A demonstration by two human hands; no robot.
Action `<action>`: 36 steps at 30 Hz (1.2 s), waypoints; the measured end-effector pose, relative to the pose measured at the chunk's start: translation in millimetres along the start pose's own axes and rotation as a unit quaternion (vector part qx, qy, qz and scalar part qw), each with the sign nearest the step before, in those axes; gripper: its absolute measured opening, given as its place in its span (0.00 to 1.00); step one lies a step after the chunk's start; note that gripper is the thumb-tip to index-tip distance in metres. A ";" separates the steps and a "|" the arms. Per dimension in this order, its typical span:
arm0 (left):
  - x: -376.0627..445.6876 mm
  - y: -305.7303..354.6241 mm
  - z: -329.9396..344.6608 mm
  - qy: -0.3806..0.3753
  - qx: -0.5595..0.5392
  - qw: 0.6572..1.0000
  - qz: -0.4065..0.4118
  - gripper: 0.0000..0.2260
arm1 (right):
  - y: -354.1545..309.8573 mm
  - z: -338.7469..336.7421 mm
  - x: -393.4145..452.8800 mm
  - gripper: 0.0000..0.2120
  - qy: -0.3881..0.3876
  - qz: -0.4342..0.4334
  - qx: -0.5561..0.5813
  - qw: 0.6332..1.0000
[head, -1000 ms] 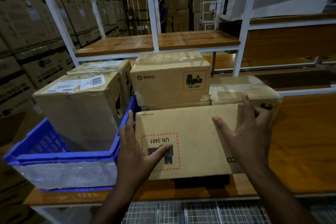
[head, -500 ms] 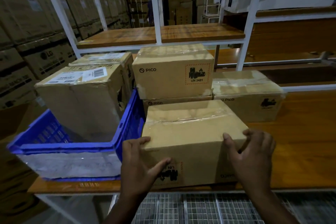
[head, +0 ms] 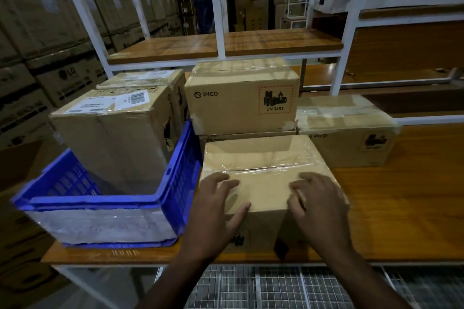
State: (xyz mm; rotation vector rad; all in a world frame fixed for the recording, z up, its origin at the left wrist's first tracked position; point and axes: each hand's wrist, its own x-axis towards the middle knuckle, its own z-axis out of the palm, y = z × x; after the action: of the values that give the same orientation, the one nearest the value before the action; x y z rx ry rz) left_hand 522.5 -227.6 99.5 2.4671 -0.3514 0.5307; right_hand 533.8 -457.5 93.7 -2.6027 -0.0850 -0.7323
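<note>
The tape-sealed brown cardboard box [head: 263,165] sits at lower centre of the frame on the wooden desk [head: 401,208], long axis left-right, under both equally near grips: left grip [head: 216,211] spread flat, right grip [head: 319,206] loosely bent, neither clasping it.

Dim warehouse, white shelving [head: 347,20], stacked cartons [head: 37,32]
</note>
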 end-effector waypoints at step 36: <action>89.0 -6.3 30.4 -0.054 0.157 0.985 -0.047 0.23 | -20.3 31.4 91.1 0.12 -0.153 -0.047 -0.028 0.987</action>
State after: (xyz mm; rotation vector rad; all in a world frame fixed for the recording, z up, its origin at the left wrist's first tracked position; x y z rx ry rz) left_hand 612.5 -252.1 113.3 2.8079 -0.2050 0.4409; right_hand 623.7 -431.0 124.0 -2.7609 -0.2841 -0.3647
